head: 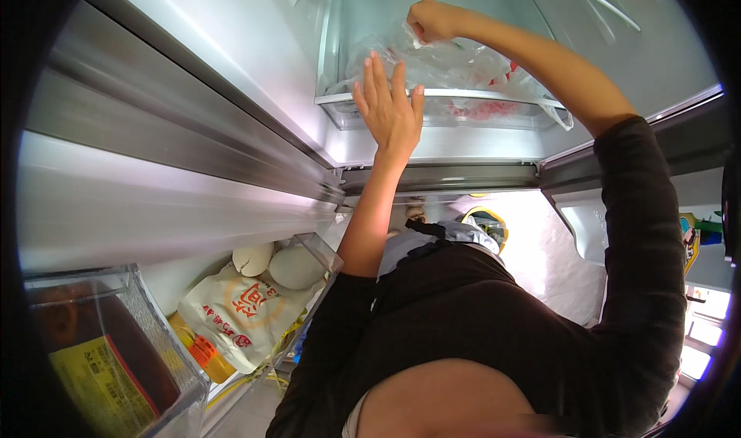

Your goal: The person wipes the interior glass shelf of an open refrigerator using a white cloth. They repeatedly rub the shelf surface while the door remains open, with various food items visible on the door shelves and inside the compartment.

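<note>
An open refrigerator is before me. My right hand [435, 21] is closed on a crumpled white tissue or cloth [413, 34] above the glass shelf [382, 9]. Nearer the shelf's front, my left hand [389, 99] is held with its fingers spread and nothing in it; whether it touches the shelf's front edge [457, 93] cannot be told. Clear plastic bags [440, 64] with some red parts lie on the shelf beyond and beside the hands. Below the shelf edge, a transparent drawer [376, 111] shows something pinkish-red inside.
In the left door, bins hold a dark jar [98, 351] with a yellow label, a white printed bag [249, 316], an orange-capped bottle [211, 360] and pale rounded things [296, 268]. A yellow-rimmed bin [503, 229] stands on the floor. A second door [579, 224] is at the right.
</note>
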`<control>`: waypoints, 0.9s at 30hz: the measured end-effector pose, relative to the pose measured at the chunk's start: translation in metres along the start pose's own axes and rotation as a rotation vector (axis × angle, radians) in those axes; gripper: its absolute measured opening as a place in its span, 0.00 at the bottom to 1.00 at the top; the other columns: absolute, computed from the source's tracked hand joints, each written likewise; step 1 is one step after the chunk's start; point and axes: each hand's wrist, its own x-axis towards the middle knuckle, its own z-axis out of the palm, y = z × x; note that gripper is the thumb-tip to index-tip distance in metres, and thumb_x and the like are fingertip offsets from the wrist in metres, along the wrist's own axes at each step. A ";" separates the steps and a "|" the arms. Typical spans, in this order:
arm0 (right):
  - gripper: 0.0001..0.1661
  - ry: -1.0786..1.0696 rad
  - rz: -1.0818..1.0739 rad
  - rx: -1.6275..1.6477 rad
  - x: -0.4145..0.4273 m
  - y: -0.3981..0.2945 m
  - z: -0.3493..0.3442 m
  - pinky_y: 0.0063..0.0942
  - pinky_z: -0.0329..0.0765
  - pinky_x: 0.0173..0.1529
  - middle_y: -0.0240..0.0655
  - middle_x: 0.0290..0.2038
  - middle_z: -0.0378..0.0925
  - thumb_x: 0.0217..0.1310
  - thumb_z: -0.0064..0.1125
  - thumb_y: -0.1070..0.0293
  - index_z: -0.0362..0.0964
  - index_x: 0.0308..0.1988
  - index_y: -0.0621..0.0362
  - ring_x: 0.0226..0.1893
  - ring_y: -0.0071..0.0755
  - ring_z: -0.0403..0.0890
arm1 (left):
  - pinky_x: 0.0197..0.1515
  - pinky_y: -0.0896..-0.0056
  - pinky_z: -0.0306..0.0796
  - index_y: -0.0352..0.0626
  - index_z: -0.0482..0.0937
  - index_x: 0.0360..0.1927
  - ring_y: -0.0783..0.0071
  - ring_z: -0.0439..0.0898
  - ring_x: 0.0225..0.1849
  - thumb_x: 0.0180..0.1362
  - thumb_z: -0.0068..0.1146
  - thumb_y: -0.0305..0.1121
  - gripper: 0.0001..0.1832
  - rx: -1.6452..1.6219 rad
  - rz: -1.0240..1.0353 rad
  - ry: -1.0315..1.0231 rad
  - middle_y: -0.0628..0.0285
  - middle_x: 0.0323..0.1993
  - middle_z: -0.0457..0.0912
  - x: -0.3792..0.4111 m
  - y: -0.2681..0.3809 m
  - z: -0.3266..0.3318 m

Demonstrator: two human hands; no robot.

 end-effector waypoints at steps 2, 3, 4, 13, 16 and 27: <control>0.06 -0.056 0.028 -0.066 0.007 -0.005 -0.004 0.42 0.77 0.39 0.45 0.32 0.81 0.41 0.65 0.74 0.78 0.27 0.62 0.37 0.52 0.81 | 0.66 0.37 0.44 0.41 0.69 0.58 0.47 0.54 0.71 0.63 0.48 0.42 0.23 0.012 -0.010 -0.001 0.41 0.68 0.57 -0.002 -0.002 -0.001; 0.07 0.024 0.044 -0.129 0.009 0.002 0.002 0.42 0.77 0.40 0.45 0.32 0.81 0.42 0.65 0.73 0.79 0.27 0.62 0.37 0.52 0.81 | 0.66 0.36 0.44 0.41 0.69 0.58 0.47 0.54 0.71 0.64 0.48 0.42 0.23 0.014 -0.013 0.001 0.41 0.68 0.57 -0.001 -0.002 0.000; 0.07 0.103 0.066 -0.193 0.011 0.010 0.012 0.42 0.77 0.41 0.46 0.32 0.81 0.42 0.65 0.73 0.79 0.27 0.62 0.38 0.52 0.81 | 0.66 0.36 0.44 0.41 0.69 0.58 0.47 0.54 0.70 0.64 0.48 0.42 0.23 0.004 -0.008 0.003 0.41 0.68 0.57 0.001 0.000 0.002; 0.04 0.027 0.005 -0.080 -0.003 -0.012 0.007 0.42 0.75 0.38 0.45 0.28 0.78 0.39 0.63 0.77 0.75 0.23 0.61 0.35 0.49 0.79 | 0.67 0.38 0.43 0.40 0.68 0.59 0.48 0.54 0.70 0.64 0.47 0.43 0.24 -0.014 -0.022 0.008 0.42 0.68 0.58 0.002 0.000 -0.001; 0.06 0.120 0.097 -0.103 0.002 0.002 0.011 0.41 0.75 0.37 0.45 0.27 0.78 0.38 0.64 0.77 0.75 0.24 0.61 0.34 0.47 0.80 | 0.67 0.38 0.42 0.40 0.68 0.60 0.48 0.54 0.71 0.64 0.47 0.42 0.24 -0.022 -0.010 0.002 0.42 0.68 0.58 0.002 0.004 0.000; 0.06 0.040 0.074 -0.185 0.011 0.005 0.003 0.39 0.76 0.35 0.46 0.26 0.79 0.36 0.64 0.76 0.76 0.22 0.62 0.33 0.50 0.80 | 0.68 0.38 0.42 0.40 0.67 0.60 0.48 0.53 0.71 0.64 0.47 0.42 0.24 -0.047 -0.028 -0.030 0.42 0.68 0.57 0.003 0.004 -0.003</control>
